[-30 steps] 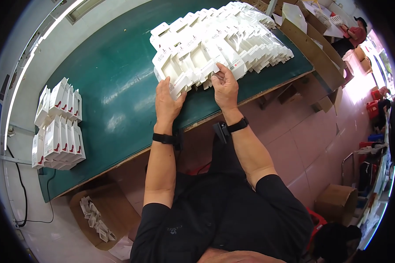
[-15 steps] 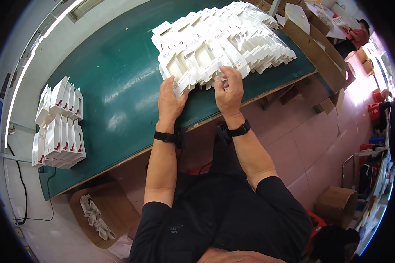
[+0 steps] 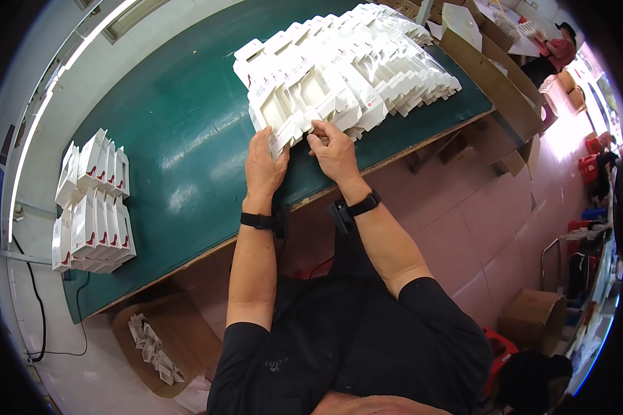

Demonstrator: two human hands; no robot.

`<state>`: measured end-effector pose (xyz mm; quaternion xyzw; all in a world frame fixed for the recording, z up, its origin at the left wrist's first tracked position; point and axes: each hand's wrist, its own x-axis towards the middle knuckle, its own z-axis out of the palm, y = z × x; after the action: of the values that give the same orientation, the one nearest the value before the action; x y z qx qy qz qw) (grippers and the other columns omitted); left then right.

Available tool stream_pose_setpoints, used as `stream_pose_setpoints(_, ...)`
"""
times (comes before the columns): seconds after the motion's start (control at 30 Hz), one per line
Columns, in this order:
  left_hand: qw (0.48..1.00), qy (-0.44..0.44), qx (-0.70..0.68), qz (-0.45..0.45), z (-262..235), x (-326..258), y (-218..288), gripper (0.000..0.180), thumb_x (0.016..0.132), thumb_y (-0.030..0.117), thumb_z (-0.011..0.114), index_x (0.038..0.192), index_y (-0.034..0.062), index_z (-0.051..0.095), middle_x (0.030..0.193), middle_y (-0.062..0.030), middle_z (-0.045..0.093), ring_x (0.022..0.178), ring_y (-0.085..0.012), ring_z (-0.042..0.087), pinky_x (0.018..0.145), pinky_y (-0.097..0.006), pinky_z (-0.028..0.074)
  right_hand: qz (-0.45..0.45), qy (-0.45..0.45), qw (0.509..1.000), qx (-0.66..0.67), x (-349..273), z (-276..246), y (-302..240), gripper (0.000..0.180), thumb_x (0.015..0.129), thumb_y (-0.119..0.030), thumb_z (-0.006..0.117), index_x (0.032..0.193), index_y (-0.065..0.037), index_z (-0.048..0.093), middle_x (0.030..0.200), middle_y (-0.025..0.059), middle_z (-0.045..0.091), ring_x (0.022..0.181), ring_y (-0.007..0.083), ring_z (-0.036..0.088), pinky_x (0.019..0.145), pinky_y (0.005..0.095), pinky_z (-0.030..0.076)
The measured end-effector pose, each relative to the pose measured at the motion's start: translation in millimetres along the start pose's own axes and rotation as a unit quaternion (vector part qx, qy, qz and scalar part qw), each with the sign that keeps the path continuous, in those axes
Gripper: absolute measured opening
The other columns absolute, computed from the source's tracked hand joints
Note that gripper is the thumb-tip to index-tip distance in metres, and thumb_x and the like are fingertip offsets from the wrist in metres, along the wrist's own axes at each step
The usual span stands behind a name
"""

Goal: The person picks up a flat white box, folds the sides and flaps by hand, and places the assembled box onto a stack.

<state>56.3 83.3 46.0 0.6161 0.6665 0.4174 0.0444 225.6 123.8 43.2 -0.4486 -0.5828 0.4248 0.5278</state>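
A broad spread of overlapping white cartons (image 3: pixel 387 76) with cut-out windows lies on the green table. At its near left corner my left hand (image 3: pixel 264 166) grips the end of one white windowed carton (image 3: pixel 278 111), with the thumb on the near side and the fingers along its left edge. My right hand (image 3: pixel 333 151) is closed in a pinch at that carton's near end flaps, just right of the left hand. What exactly lies between the right fingertips is too small to make out. Both wrists wear black straps.
Folded-up white cartons (image 3: pixel 97 207) with red marks stand in two rows at the table's left end. A brown box (image 3: pixel 166 332) holding small white pieces is below the near edge. Large open cardboard boxes (image 3: pixel 495 90) stand at the right. Another person (image 3: pixel 559 50) works far right.
My right hand has moved left and slightly nearer, from the middle cartons to the flaps of the carton in my left hand. The left hand has barely shifted.
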Motion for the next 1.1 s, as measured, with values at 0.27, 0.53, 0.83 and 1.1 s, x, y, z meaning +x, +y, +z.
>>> stream_pose_setpoints(0.27,0.999,-0.024,-0.012,0.023,-2.2,-2.9,5.7,0.061,0.089,0.028,0.078,0.14,0.0014,0.055,0.14,-0.0234,0.058,0.128,-0.0402,0.057,0.106,-0.045,0.049,-0.076,0.08,0.993,-0.036,6.5,-19.5,-4.5,0.027,0.096,-0.009,0.07,0.122,0.0,0.073,0.09,0.0089,0.077,0.074,0.0119,0.072,0.071,0.0258,0.057)
stream_pose_setpoints(0.53,0.993,-0.082,0.006,0.08,3.6,15.0,22.6,0.085,0.087,0.049,0.078,0.149,-0.0002,0.048,0.154,-0.0304,0.043,0.143,-0.0469,0.041,0.118,-0.051,0.035,-0.133,0.15,0.976,-0.082,11.7,-50.0,-2.3,0.028,0.095,-0.008,0.07,0.121,-0.001,0.073,0.087,0.0087,0.077,0.075,0.0129,0.072,0.07,0.0267,0.057)
stream_pose_setpoints(0.83,0.983,-0.156,0.033,0.091,56.5,36.8,28.2,0.086,0.088,0.059,0.073,0.153,0.0084,0.047,0.157,-0.0313,0.04,0.146,-0.0473,0.037,0.119,-0.052,0.034,-0.219,0.132,0.941,-0.22,21.7,-79.0,-12.3,0.029,0.087,-0.008,0.075,0.116,-0.005,0.074,0.109,0.0089,0.068,0.084,0.0192,0.068,0.073,0.0303,0.056)
stream_pose_setpoints(1.1,0.982,-0.164,0.049,0.083,92.6,48.4,62.9,0.083,0.089,0.06,0.07,0.152,0.0104,0.049,0.157,-0.0285,0.041,0.147,-0.046,0.037,0.119,-0.052,0.034,-0.3,0.103,0.815,-0.486,80.2,-125.9,-26.4,0.046,0.087,-0.033,0.077,0.128,-0.015,0.071,0.134,0.0102,0.061,0.129,0.0312,0.053,0.11,0.0488,0.041)
